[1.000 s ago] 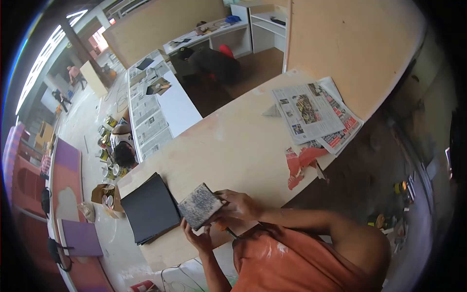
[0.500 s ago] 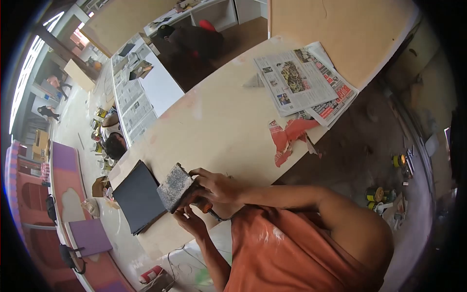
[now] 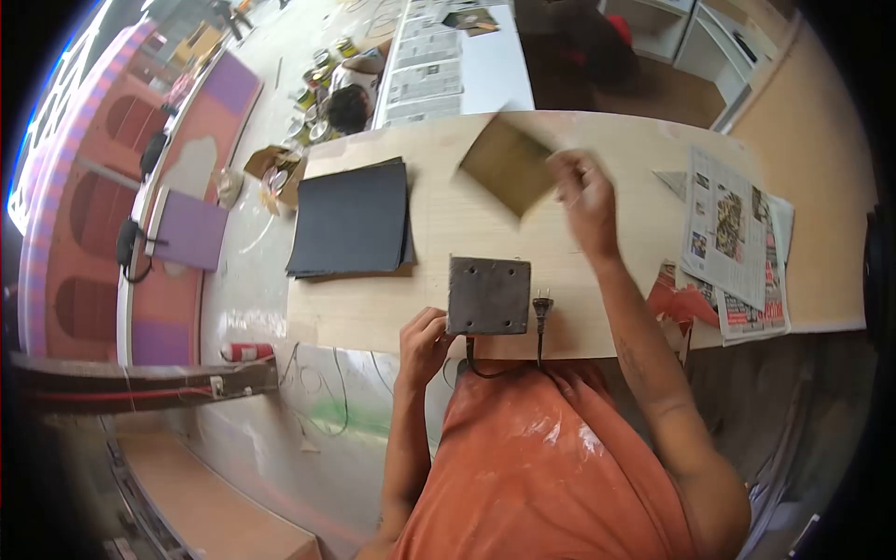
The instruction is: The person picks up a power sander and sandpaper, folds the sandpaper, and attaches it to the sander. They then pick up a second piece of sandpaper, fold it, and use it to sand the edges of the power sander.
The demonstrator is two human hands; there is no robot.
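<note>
My right hand (image 3: 583, 191) is raised over the wooden board and pinches the right corner of a square brown sheet (image 3: 509, 168), which is slightly blurred. Near the front edge of the board (image 3: 355, 308), my left hand (image 3: 426, 343) is closed at the lower left side of a square tool, its dark flat pad (image 3: 489, 296) facing up with small holes near the corners. A black cord runs below the pad, and a plug (image 3: 542, 304) lies just to its right. Black sheets (image 3: 350, 219) are stacked on the left of the board.
Newspapers (image 3: 728, 224) and a torn red piece (image 3: 679, 301) lie at the right. Beyond the board are a newspaper-covered table (image 3: 425, 65), a crouching person (image 3: 350, 103), another person in dark clothing (image 3: 583, 47) and several cans (image 3: 322, 70). Cables hang below the front edge.
The view has turned. The tool, earlier held up in both hands, is now low with its pad upward. My right hand has left it and holds the brown sheet.
</note>
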